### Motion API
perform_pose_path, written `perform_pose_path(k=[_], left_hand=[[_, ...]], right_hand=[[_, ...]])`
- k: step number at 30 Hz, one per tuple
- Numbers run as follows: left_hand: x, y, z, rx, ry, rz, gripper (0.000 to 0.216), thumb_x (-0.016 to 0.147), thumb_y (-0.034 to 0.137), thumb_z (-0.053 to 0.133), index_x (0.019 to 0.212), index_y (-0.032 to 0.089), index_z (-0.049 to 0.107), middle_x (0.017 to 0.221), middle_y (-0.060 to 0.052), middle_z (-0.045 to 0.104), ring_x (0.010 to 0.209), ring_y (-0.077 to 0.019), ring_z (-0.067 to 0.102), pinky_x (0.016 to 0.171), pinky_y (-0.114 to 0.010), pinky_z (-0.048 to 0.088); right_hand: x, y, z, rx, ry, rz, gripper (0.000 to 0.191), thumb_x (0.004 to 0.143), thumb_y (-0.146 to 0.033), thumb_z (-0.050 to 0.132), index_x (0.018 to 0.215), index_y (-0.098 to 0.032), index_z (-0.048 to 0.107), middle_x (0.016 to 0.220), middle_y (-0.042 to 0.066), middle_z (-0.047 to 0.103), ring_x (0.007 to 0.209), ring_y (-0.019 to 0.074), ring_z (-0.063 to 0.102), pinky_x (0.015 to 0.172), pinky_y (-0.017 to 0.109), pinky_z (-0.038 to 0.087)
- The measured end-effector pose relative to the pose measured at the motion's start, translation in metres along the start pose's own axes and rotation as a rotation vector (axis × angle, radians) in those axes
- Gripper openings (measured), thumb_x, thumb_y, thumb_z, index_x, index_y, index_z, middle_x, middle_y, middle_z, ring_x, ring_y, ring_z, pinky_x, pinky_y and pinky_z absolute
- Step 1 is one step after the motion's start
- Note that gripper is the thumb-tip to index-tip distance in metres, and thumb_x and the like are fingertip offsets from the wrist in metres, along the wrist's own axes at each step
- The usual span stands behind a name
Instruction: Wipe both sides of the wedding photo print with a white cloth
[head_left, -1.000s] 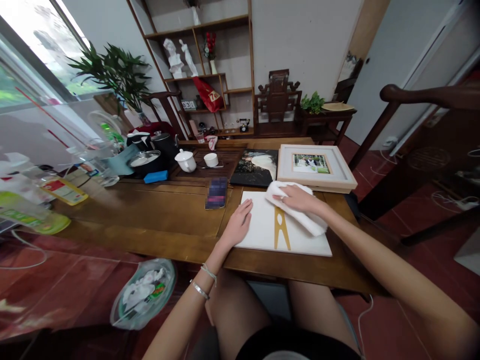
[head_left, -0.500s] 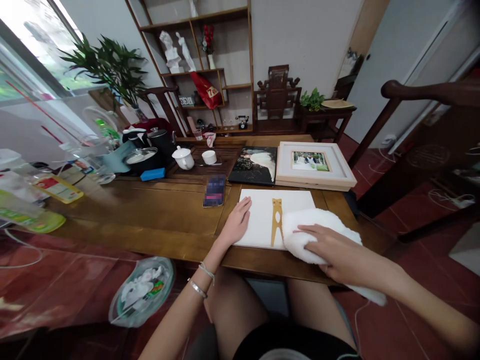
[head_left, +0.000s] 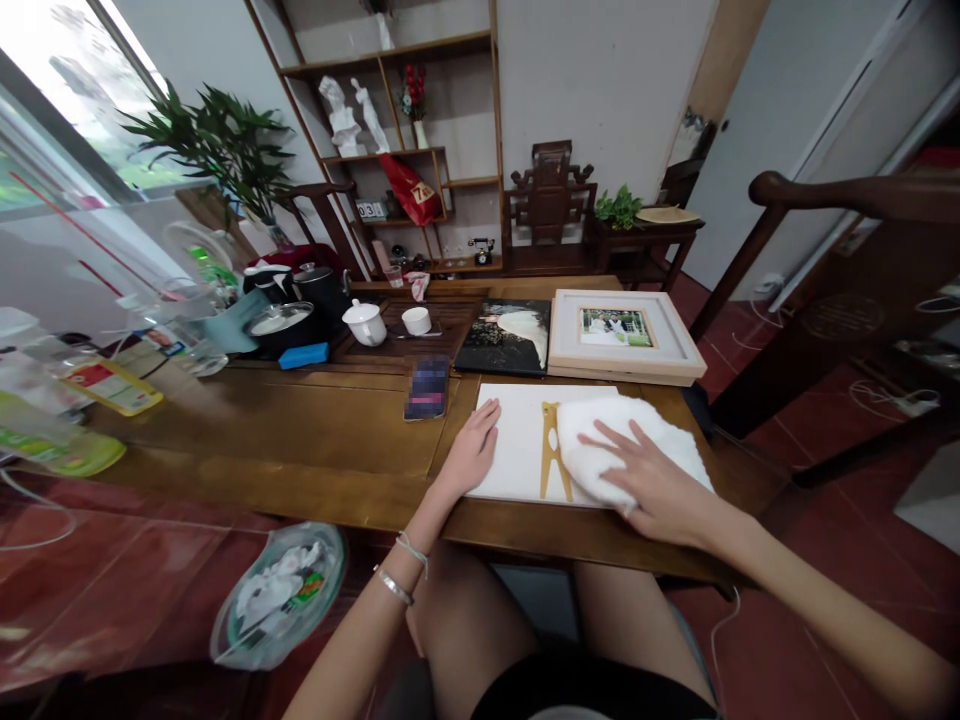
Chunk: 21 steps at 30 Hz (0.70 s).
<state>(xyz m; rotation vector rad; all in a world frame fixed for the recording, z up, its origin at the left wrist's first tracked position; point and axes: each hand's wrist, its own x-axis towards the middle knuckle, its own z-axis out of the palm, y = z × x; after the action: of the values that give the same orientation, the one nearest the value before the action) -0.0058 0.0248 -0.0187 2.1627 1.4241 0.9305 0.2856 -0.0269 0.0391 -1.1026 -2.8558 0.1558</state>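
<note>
A thin white panel (head_left: 514,440) lies flat at the table's front edge. On its face is a gold long-legged figure (head_left: 550,440) with an oval white opening. My left hand (head_left: 472,450) rests on the panel's left edge, fingers stretched out and holding nothing. Over the right part of the panel is a bunched white towel (head_left: 592,425), hiding that side and touching the gold figure's edge. My right hand (head_left: 652,485) lies on top of the towel with its fingers spread, pressing it down.
Behind the panel are a black photo panel (head_left: 502,337) and a pale framed photo (head_left: 679,335). A phone (head_left: 426,388) lies to the left, with a blue sponge (head_left: 304,356), a lidded white cup (head_left: 364,324) and bottles (head_left: 112,382) farther left. A lined bin (head_left: 330,560) stands below.
My right hand has spread its fingers over the towel. The towel's hanging end has been drawn up onto the table, and the bundle now sits slightly farther back. My left hand stays put.
</note>
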Motion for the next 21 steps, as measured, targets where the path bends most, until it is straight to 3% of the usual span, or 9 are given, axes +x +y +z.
perform_pose_path(k=[3,6,10,15,18,21], left_hand=[[0.0,-0.002,0.002,-0.008,0.013,0.007,0.043,0.093,0.022,0.035,0.133,0.015,0.051,0.143,-0.012,0.046,0.137,-0.0218,0.037,0.116,-0.046,0.026],[0.0,-0.003,0.003,-0.014,0.028,0.007,0.043,0.093,0.023,0.036,0.132,0.017,0.052,0.143,-0.01,0.047,0.136,-0.0212,0.038,0.116,-0.045,0.027],[0.0,-0.002,0.002,-0.007,0.024,0.002,0.042,0.093,0.024,0.036,0.132,0.017,0.052,0.143,-0.01,0.047,0.137,-0.0214,0.038,0.115,-0.045,0.027],[0.0,-0.001,0.0,-0.002,0.007,-0.014,0.042,0.093,0.025,0.037,0.132,0.016,0.051,0.144,-0.011,0.046,0.137,-0.0215,0.037,0.116,-0.044,0.026],[0.0,-0.001,0.001,-0.019,0.015,-0.015,0.042,0.093,0.026,0.037,0.132,0.016,0.052,0.144,-0.011,0.046,0.137,-0.0212,0.037,0.116,-0.044,0.026],[0.0,-0.002,0.001,-0.021,0.008,-0.008,0.043,0.093,0.023,0.036,0.132,0.014,0.051,0.144,-0.012,0.046,0.138,-0.0213,0.036,0.116,-0.043,0.026]], right_hand=[[-0.023,-0.024,-0.005,0.067,-0.014,-0.029,0.042,0.061,-0.01,0.052,0.097,-0.022,0.069,0.149,0.006,0.036,0.142,0.0317,0.013,0.113,0.06,0.006],[-0.026,-0.027,-0.01,0.11,0.006,0.009,0.037,0.067,-0.012,0.051,0.099,-0.022,0.067,0.146,0.008,0.04,0.14,0.0297,0.021,0.113,0.055,0.015],[0.01,-0.004,-0.006,0.104,0.075,0.175,0.034,0.085,-0.023,0.042,0.113,-0.017,0.06,0.137,0.015,0.05,0.135,0.0295,0.032,0.11,0.051,0.026],[0.071,0.012,0.005,0.005,0.114,0.259,0.039,0.09,-0.028,0.039,0.118,-0.009,0.057,0.132,0.02,0.054,0.137,0.0349,0.026,0.11,0.058,0.016],[0.077,-0.004,0.008,0.012,0.112,0.161,0.042,0.083,-0.025,0.049,0.122,-0.013,0.057,0.142,0.016,0.044,0.14,0.035,0.019,0.11,0.059,0.012],[0.058,-0.031,0.009,0.054,0.065,-0.077,0.039,0.074,-0.023,0.056,0.112,-0.02,0.065,0.152,0.009,0.029,0.141,0.0354,0.011,0.111,0.06,0.006]])
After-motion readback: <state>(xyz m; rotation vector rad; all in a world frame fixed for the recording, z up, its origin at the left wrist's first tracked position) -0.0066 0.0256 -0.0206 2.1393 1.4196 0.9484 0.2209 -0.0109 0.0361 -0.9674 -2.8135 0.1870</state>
